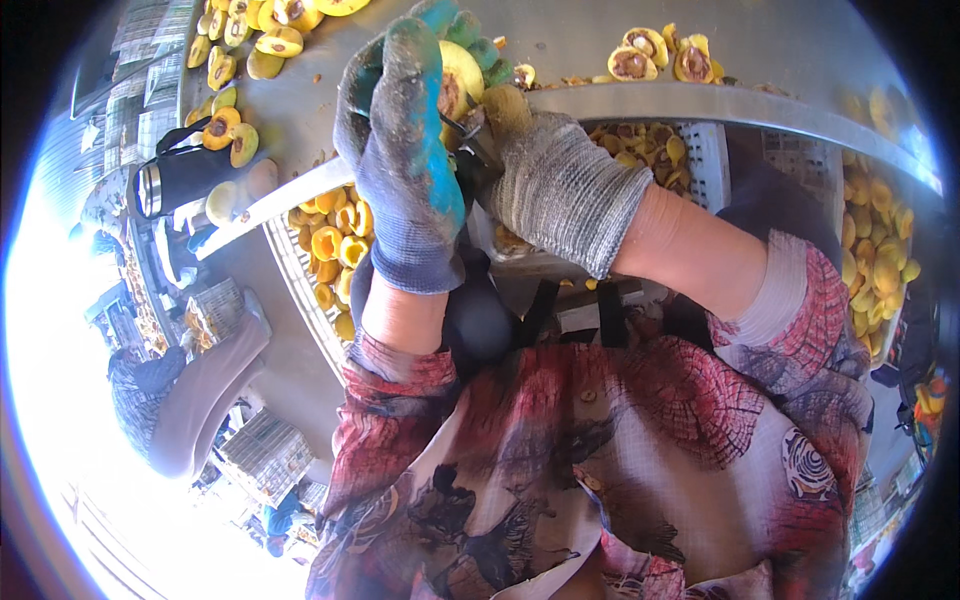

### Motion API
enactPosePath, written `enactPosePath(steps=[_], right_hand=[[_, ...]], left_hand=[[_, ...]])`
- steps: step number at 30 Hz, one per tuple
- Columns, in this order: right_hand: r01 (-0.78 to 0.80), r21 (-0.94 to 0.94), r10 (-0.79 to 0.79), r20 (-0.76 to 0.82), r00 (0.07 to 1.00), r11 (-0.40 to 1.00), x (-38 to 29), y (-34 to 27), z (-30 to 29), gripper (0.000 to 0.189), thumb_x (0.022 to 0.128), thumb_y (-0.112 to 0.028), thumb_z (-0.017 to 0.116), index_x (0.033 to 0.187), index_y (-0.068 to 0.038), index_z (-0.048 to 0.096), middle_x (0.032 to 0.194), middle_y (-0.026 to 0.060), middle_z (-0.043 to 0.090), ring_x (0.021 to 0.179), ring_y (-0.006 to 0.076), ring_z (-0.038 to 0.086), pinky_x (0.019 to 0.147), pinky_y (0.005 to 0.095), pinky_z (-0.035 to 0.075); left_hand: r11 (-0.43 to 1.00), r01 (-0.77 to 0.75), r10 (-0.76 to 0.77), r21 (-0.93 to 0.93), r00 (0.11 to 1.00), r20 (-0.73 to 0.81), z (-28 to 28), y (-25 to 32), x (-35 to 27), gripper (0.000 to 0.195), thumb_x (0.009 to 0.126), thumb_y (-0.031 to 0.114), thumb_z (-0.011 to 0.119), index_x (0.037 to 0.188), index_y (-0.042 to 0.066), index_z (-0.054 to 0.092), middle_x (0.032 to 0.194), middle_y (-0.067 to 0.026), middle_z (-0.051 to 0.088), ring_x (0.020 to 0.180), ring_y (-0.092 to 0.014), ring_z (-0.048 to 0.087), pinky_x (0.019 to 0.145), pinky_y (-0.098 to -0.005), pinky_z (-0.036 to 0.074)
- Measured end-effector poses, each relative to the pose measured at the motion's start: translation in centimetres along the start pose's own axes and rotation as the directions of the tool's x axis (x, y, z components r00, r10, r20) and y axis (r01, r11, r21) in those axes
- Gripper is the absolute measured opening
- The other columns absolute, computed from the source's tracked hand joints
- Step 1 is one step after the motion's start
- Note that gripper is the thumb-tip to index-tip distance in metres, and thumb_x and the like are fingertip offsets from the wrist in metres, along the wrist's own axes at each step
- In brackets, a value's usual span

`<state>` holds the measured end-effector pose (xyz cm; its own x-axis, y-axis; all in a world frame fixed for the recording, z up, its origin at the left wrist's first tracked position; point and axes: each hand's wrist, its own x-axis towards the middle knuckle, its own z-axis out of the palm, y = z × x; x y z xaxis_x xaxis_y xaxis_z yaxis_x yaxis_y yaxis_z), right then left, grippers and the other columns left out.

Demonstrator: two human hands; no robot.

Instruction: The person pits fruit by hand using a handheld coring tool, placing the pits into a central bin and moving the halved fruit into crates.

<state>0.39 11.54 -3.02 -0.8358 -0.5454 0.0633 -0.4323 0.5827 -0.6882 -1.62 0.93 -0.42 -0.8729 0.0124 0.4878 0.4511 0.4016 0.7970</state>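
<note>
My left hand (405,150), in a grey-blue knit glove with a teal coating, cups a yellow peach half (463,71). The cut face shows a brown centre, partly hidden by the fingers. My right hand (562,172) wears a striped grey knit glove and grips a small tool with a thin metal end (466,133). That metal end meets the peach's cut side near the brown centre; the tool's handle is mostly hidden. Both hands are together just over the metal table's raised rim (712,103). Beyond my right hand lie several cut peach halves (634,61) with brown centres.
More peach halves (279,41) lie on the table at upper left, near a black cylindrical flask (180,180). Below the rim are a crate of hollowed halves (328,244), a crate of brownish pieces (656,146) and a yellow-fruit crate (877,240). A person (202,390) bends at left.
</note>
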Motion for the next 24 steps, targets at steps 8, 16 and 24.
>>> enactPosePath(steps=[8, 16, 24], right_hand=[[0.148, 0.014, -0.148, -0.028, 0.989, 0.989, -1.0, 0.8, 0.5, 0.023, 0.079, -0.019, 0.051, 0.098, -0.005, 0.054, 0.098, 0.0177, 0.054, 0.089, 0.0315, 0.054, 0.073, 0.0399, 0.046], [-0.043, 0.283, 0.097, -0.18, 0.979, 0.958, -1.4, 0.2, 0.6, 0.024, 0.08, -0.024, 0.057, 0.095, -0.006, 0.05, 0.066, 0.0095, 0.055, 0.054, 0.0188, 0.054, 0.045, 0.0313, 0.043], [-0.598, 0.766, 0.014, 0.613, 0.79, 0.235, -1.9, -0.3, -2.9, 0.02, 0.08, -0.024, 0.056, 0.088, -0.006, 0.051, 0.05, 0.0036, 0.05, 0.038, 0.0119, 0.05, 0.029, 0.0227, 0.037]], left_hand=[[0.977, 0.181, -0.173, -0.116, 0.982, 0.078, -1.1, -1.4, -0.7, 0.03, 0.086, 0.017, 0.047, 0.11, -0.002, 0.051, 0.101, -0.0111, 0.057, 0.089, -0.018, 0.056, 0.078, -0.0292, 0.045], [0.978, 0.19, -0.163, -0.092, 0.957, 0.24, -2.9, -3.0, 0.2, 0.028, 0.08, 0.006, 0.054, 0.107, -0.001, 0.055, 0.102, -0.0108, 0.057, 0.092, -0.019, 0.055, 0.077, -0.0313, 0.046], [0.772, -0.507, 0.37, 0.384, 0.849, 0.378, -2.6, -3.4, 0.7, 0.032, 0.076, 0.011, 0.061, 0.104, -0.002, 0.055, 0.101, -0.01, 0.057, 0.091, -0.02, 0.055, 0.078, -0.0318, 0.046]])
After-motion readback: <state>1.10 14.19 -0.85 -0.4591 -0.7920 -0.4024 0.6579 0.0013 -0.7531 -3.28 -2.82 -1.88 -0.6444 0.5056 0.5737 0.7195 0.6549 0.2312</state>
